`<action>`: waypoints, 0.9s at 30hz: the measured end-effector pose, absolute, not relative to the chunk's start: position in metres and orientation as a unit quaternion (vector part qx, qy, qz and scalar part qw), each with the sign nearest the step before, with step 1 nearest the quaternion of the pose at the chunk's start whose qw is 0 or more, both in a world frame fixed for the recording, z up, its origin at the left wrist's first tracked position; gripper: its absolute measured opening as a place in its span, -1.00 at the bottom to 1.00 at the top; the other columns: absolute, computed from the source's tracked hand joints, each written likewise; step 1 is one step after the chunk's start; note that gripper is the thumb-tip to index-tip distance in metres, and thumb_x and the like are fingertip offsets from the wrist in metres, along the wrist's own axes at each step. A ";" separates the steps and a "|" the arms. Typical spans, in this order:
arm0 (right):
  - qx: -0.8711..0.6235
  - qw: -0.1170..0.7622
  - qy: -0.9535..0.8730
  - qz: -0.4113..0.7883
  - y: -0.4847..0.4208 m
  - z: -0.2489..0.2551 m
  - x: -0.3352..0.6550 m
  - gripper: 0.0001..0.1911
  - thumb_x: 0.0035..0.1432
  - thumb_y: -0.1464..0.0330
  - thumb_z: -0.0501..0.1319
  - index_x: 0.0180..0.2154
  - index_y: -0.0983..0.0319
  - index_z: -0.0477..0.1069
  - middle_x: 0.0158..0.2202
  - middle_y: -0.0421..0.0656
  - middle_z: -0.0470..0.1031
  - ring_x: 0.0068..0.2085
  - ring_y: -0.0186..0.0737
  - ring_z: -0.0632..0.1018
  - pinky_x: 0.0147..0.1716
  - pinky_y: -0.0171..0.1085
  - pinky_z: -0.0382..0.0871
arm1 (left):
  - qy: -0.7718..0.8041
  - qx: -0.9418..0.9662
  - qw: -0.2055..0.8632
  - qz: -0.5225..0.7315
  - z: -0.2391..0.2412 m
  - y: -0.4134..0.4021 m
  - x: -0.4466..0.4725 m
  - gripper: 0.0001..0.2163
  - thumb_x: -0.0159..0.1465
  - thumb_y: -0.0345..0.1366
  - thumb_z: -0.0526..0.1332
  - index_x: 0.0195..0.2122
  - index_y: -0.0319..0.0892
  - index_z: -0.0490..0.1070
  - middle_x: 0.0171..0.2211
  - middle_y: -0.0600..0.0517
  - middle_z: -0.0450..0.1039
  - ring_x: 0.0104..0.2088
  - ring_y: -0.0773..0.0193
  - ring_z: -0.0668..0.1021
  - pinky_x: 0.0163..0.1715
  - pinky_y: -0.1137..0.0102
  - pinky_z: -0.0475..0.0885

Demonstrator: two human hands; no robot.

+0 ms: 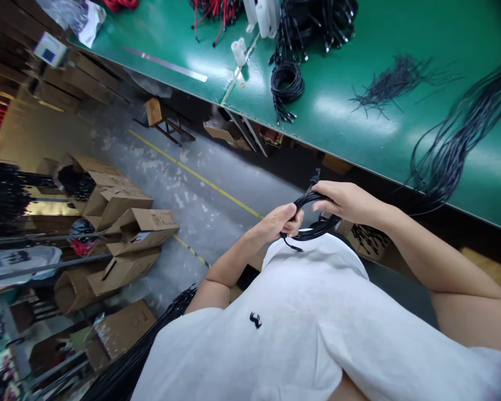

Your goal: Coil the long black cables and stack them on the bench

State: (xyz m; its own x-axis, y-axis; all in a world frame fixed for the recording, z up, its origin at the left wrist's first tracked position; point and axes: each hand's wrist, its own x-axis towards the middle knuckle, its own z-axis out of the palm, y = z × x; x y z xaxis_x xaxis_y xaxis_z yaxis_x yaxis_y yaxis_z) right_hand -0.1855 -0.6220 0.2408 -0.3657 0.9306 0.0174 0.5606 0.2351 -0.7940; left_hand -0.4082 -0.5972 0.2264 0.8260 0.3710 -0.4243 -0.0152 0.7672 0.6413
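A coil of black cable [323, 227] is held in front of my body, off the table. My left hand [284, 219] is closed around the coil's left side, and a short cable end with a plug [293, 245] hangs below it. My right hand [338, 199] pinches the upper part of the coil between thumb and fingers. Another connector [315, 176] sticks up just above the right fingertips. On the green table beyond my hands lies a finished-looking coil of black cable [286, 83], its ends pointing toward the edge.
The green table [325, 120] carries loose black cables [455, 145], short black ties [392, 83], more black cable bundles [313, 22], red cables [219, 11] and white rolls [239, 51]. A stool [161, 117] stands beneath its edge. Open cardboard boxes [127, 239] are at left.
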 end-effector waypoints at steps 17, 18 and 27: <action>-0.453 0.250 -0.847 0.127 -0.603 0.212 -0.170 -0.46 0.36 0.02 0.04 0.15 0.24 0.36 0.10 0.09 0.44 0.15 0.00 0.42 0.20 0.04 0.14 | 0.357 0.565 0.743 0.036 0.218 -0.558 -0.393 -0.66 0.27 0.03 0.21 -0.28 -0.18 0.34 -0.58 0.18 0.21 -0.57 0.43 0.23 -0.55 0.48 0.15; -0.415 0.215 -0.875 0.126 -0.596 0.208 -0.167 -0.51 0.40 0.07 -0.01 0.12 0.26 0.37 0.02 0.07 0.48 0.10 -0.04 0.44 0.20 0.04 0.12 | 0.367 0.580 0.726 0.020 0.220 -0.554 -0.388 -0.68 0.29 0.01 0.19 -0.26 -0.19 0.34 -0.57 0.18 0.23 -0.56 0.42 0.25 -0.53 0.47 0.18; -0.430 0.226 -0.846 0.221 -0.536 0.162 -0.088 -0.46 0.45 0.06 -0.11 -0.20 0.29 0.48 -0.34 -0.15 0.49 -0.35 -0.35 0.41 -0.31 -0.35 0.22 | 0.453 0.465 0.759 -0.043 0.219 -0.527 -0.329 -0.62 0.30 0.08 0.13 -0.28 -0.19 0.26 -0.58 0.25 0.05 -0.62 0.49 0.11 -0.61 0.51 0.06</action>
